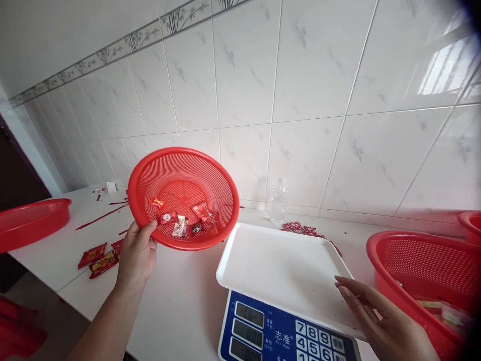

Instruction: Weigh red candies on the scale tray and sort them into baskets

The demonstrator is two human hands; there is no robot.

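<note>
My left hand (137, 253) grips the near rim of a round red mesh basket (210, 175) and holds it tilted up, its inside facing me. Several small wrapped candies (180, 220) lie at its lower edge. My right hand (379, 316) rests with fingers stretched out on the right front corner of a white tray (274, 265). The tray sits bare on a blue digital scale (285, 336) with displays and number keys.
A second red mesh basket (424, 281) with some packets stands at the right, another red rim (471, 223) behind it. A red basin (32, 220) sits at the far left. Loose red packets (98, 258) lie on the white counter, more (300, 228) behind the tray near a clear bag (278, 200). Tiled wall behind.
</note>
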